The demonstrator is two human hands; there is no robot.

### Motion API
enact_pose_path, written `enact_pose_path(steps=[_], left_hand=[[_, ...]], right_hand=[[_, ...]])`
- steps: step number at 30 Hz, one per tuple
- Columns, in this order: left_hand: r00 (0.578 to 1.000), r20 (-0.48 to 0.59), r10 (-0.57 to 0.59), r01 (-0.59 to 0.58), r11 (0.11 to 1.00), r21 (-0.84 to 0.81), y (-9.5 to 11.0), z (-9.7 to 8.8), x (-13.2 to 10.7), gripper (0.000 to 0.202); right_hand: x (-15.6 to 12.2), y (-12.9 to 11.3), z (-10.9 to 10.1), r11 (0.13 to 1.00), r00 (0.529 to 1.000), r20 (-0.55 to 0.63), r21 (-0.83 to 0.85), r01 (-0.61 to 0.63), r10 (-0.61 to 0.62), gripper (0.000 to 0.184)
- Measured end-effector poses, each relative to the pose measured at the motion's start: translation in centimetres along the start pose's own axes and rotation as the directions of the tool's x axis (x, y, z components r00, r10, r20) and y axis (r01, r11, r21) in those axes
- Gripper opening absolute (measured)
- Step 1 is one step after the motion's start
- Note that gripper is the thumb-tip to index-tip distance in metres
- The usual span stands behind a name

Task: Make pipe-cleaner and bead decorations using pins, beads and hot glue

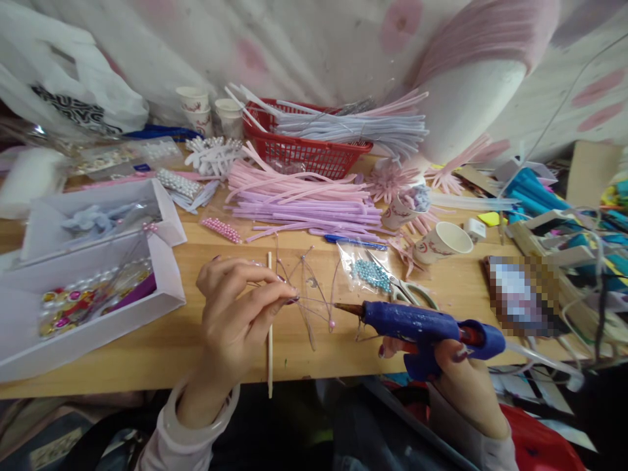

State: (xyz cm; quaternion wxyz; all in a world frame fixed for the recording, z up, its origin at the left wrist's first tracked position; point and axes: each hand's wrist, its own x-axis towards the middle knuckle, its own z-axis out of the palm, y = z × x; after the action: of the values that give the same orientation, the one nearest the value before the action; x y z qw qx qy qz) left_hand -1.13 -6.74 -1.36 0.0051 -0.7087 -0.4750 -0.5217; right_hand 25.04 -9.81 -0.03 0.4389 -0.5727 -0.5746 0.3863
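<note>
My right hand (pixel 458 373) is wrapped round the handle of a blue glue gun (pixel 412 322), its nozzle pointing left. Close to the nozzle tip is a thin wire piece (pixel 316 301) with bent, thread-like strands and a small pink bead (pixel 332 324). The fingertips of my left hand (pixel 245 301) pinch the left end of this wire piece, above the table. Below the left hand a thin wooden stick (pixel 269 333) lies over the table's front edge. Scissors (pixel 415 294) and a bag of blue beads (pixel 371 275) lie behind the glue gun.
Pink and purple pipe cleaners (pixel 304 196) lie in a pile before a red basket (pixel 309 154). White boxes (pixel 88 327) with beads stand at left. A paper cup (pixel 441 243), a phone-like object (pixel 523 294) and cables are at right.
</note>
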Motion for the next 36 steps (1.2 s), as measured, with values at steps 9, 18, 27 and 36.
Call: enact_pose_path(steps=[9, 18, 27, 36], left_hand=[[1.000, 0.014, 0.005, -0.004, 1.000, -0.023, 0.14, -0.02, 0.04, 0.017], [1.000, 0.005, 0.014, -0.014, 1.000, -0.022, 0.16, -0.01, 0.15, 0.016], [1.000, 0.004, 0.021, -0.021, 0.999, -0.034, 0.18, 0.07, 0.11, 0.016], [1.000, 0.002, 0.025, -0.025, 0.999, -0.025, 0.06, 0.06, 0.03, 0.017]], right_hand=[[0.06, -0.05, -0.26, 1.000, 0.998, 0.052, -0.020, -0.022, 0.023, 0.046], [-0.04, 0.26, 0.03, 0.999, 0.998, 0.064, 0.032, -0.031, 0.029, 0.049], [-0.02, 0.32, -0.18, 0.999, 0.995, 0.098, 0.023, -0.032, 0.030, 0.051], [0.05, 0.48, -0.84, 0.999, 0.990, 0.136, -0.006, -0.040, 0.041, 0.050]])
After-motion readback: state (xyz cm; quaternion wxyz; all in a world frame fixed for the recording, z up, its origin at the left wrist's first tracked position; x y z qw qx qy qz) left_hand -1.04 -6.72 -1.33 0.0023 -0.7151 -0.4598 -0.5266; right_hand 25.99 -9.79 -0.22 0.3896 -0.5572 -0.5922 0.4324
